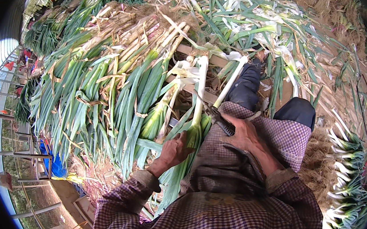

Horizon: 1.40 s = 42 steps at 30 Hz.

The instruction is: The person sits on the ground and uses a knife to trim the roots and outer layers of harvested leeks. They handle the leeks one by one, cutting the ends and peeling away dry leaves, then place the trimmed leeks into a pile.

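My right hand (244,131) is closed round the dark handle of a bladed hand tool (217,117), whose narrow metal end points up and left over a peeled long green onion. My left hand (173,149) rests at the green leaves of that long green onion (202,82); its fingers are partly curled, and whether they grip the leaves is unclear. The white shank points away from me, roots at the far end. Another peeled green onion (232,82) lies beside my right leg. Loose outer leaves (182,71) lie just left of the first shank.
A large heap of unpeeled green onions (99,79) covers the left side. Stripped leaves and skins (243,14) are strewn ahead and to the right. Peeled green onions (343,171) lie in a row at lower right. A wooden board (206,95) crosses under the work. A blue sheet (52,161) hangs at left.
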Tool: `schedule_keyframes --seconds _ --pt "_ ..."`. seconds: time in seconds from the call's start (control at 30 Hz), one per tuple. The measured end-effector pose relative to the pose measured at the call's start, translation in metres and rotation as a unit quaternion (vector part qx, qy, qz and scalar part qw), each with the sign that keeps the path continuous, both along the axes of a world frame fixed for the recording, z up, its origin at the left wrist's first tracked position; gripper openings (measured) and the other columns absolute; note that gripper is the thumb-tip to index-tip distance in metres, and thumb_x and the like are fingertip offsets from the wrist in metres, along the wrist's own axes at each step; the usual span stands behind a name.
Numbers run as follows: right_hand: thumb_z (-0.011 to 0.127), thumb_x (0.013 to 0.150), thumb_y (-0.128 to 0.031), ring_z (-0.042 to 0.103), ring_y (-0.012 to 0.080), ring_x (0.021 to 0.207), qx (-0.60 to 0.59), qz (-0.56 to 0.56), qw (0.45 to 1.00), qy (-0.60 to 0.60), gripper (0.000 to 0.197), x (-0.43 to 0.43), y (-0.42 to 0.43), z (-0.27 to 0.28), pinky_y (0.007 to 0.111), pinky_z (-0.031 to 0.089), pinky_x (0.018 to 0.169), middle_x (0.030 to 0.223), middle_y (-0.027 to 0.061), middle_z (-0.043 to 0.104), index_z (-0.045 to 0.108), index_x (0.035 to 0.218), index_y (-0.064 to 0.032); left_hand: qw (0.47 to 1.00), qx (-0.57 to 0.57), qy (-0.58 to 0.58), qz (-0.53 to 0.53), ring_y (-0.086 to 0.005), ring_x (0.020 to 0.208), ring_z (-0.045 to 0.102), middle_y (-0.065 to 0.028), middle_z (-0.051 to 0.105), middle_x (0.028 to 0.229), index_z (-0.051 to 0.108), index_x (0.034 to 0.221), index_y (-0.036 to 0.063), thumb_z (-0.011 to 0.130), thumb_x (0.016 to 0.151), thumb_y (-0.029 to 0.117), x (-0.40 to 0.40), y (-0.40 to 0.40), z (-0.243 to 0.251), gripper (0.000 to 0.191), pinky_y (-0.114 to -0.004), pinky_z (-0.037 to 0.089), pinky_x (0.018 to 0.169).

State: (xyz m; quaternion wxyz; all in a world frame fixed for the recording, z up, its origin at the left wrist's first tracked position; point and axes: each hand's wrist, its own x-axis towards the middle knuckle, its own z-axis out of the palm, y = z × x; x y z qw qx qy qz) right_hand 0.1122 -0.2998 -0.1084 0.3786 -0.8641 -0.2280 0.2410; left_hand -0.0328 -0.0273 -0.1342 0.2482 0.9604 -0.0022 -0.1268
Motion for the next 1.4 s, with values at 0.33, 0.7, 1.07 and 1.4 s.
schedule_keyframes --seconds 0.33,0.7,1.07,1.4 --pt "0.085 0.073 -0.031 0.071 0.0392 0.099 0.07 0.135 0.987 0.05 0.086 -0.02 0.021 0.003 0.048 0.055 0.092 0.106 0.0201 0.074 0.051 0.151 -0.0166 0.97 -0.21 0.12 0.011 -0.0283 0.083 0.065 -0.0201 0.069 0.1 0.054 0.121 -0.0035 0.074 0.094 0.041 -0.038 -0.001 -0.005 0.055 -0.041 0.051 0.07" --pt "0.085 0.071 -0.038 0.069 0.0395 0.112 -0.003 0.196 0.974 0.112 0.086 -0.024 0.056 0.012 0.047 0.054 0.099 0.129 0.0212 0.069 0.055 0.149 -0.0173 0.942 0.033 -0.16 0.295 -0.039 0.114 0.061 -0.0203 0.063 0.126 0.061 0.128 0.003 0.073 0.086 0.008 -0.01 0.096 -0.073 0.044 -0.046 0.05 0.096" --pt "0.086 0.071 -0.04 0.068 0.0422 0.111 -0.044 0.128 0.988 0.079 0.088 -0.031 0.058 0.017 0.047 0.052 0.1 0.12 0.0263 0.07 0.054 0.15 -0.016 0.943 0.171 -0.071 0.276 -0.0399 0.119 0.057 -0.0207 0.06 0.13 0.055 0.137 0.0055 0.058 0.098 0.03 -0.008 0.13 -0.1 0.047 -0.05 0.046 0.096" --pt "0.082 0.073 -0.036 0.071 0.0413 0.094 0.012 0.101 0.994 0.039 0.08 -0.041 0.05 0.002 0.05 0.055 0.087 0.096 0.0228 0.073 0.056 0.145 -0.0118 0.961 0.046 -0.024 0.271 -0.0383 0.098 0.07 -0.0226 0.073 0.102 0.073 0.11 -0.0004 0.085 0.077 0.046 -0.006 0.135 -0.087 0.058 -0.046 0.054 0.084"
